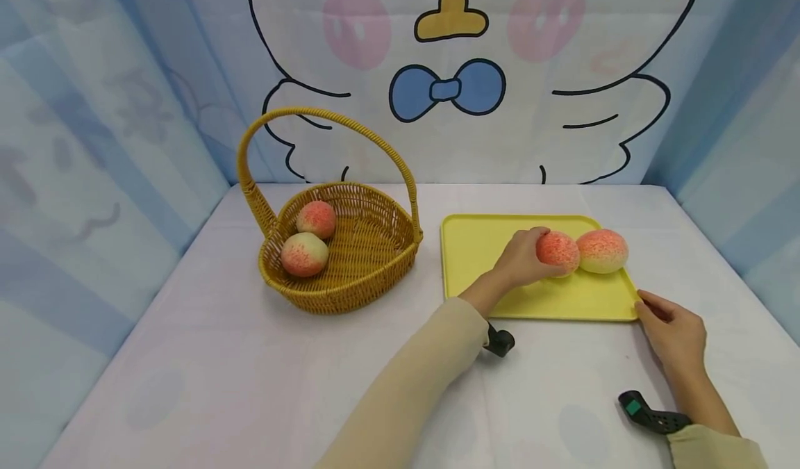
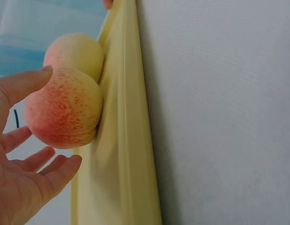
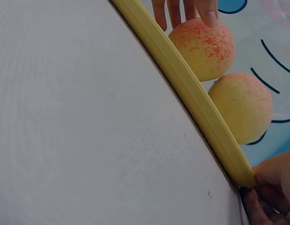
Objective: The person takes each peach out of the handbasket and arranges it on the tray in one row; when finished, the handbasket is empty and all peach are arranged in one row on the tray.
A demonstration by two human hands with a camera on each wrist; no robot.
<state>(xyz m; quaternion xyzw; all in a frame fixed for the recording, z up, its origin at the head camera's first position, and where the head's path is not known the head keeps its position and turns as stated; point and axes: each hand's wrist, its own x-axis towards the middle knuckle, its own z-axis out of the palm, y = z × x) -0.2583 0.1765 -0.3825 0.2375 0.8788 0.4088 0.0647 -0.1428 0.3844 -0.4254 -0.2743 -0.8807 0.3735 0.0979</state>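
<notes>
My left hand (image 1: 525, 257) reaches over the yellow tray (image 1: 475, 247), its thumb and fingers around a red-speckled peach (image 1: 558, 252). In the left wrist view the thumb overlaps one side of this peach (image 2: 65, 110), a fingertip lies at its opposite edge, and the other fingers are spread just off it. A second peach (image 1: 602, 251) lies against the first, on the tray's right side. At the tray's near right corner, my right hand (image 1: 675, 330) pinches the rim (image 3: 245, 180) between thumb and fingers.
Left of the tray stands a woven basket (image 1: 337, 299) with a tall arched handle (image 1: 325, 113). Two more peaches, a redder one (image 1: 317, 219) and a paler one (image 1: 304, 254), lie in its left part. A printed cloth (image 1: 444, 142) hangs behind the white table (image 1: 250, 379).
</notes>
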